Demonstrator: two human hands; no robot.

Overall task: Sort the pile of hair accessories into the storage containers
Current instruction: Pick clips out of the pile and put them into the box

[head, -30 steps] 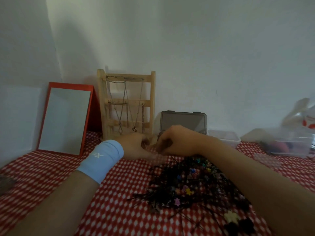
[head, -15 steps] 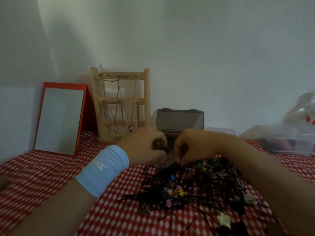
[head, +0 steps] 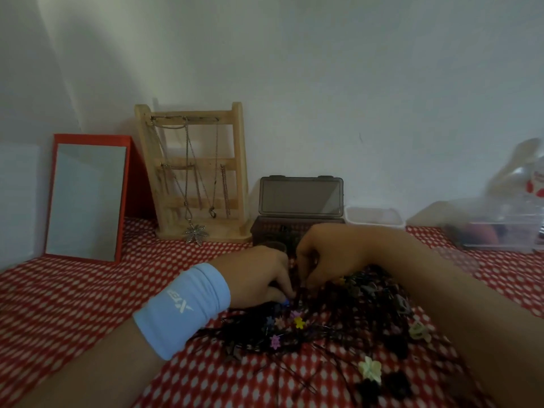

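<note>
A tangled pile of hair accessories lies on the red dotted cloth: dark hairpins, small coloured flower clips and black claw clips. My left hand, with a light blue wristband, reaches into the pile's left edge, its fingertips pinching a small blue clip. My right hand is right beside it, fingers curled down into the dark hairpins at the pile's far edge. Behind the hands stands a dark storage box with its lid up. A small dark round cup shows just beyond my left hand.
A low clear container sits right of the dark box, and a larger clear plastic box at far right. A wooden necklace stand and a red-framed mirror lean at the back left against the wall.
Both hands have come down from the small round cup near the dark box to the near-left edge of the pile. My left hand no longer holds the cup.
</note>
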